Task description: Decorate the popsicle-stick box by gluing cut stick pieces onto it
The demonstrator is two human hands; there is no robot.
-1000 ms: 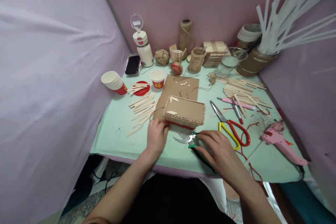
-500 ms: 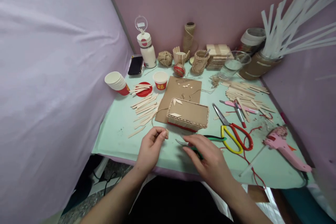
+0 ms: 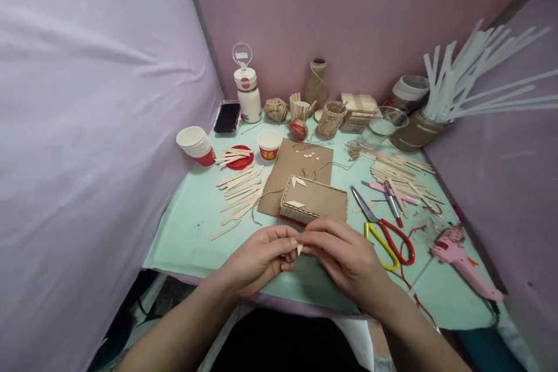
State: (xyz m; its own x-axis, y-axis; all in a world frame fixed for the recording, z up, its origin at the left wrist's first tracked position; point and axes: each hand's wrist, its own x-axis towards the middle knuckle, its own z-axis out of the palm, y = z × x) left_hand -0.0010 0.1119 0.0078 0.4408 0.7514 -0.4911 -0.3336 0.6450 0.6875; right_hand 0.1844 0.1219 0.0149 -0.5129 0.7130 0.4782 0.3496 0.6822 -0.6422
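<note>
My left hand (image 3: 267, 256) and my right hand (image 3: 342, 253) meet at the fingertips above the table's front. Between them is a small pointed piece of wooden stick (image 3: 300, 249), pinched by both hands. Just beyond my fingers sits a cardboard box (image 3: 325, 199) with a rope-like trim around its top and a red lower edge. Several pale wooden pieces (image 3: 297, 204) lie on the left end of its top. The box rests partly on a flat cardboard sheet (image 3: 272, 197). The green-handled pliers are almost wholly hidden under my right hand.
Scissors (image 3: 380, 232), a pink glue gun (image 3: 464, 261) and a pink craft knife (image 3: 394, 193) lie at the right. Wooden sticks (image 3: 238, 195) spread at the left, near stacked paper cups (image 3: 196, 145). Along the back stand a bottle (image 3: 249, 102), twine (image 3: 276, 110) and a clear cup (image 3: 383, 125).
My right hand has released the pliers and moved left to meet my left hand at the wooden piece. My left hand has shifted slightly right. The camera view has tilted up a little.
</note>
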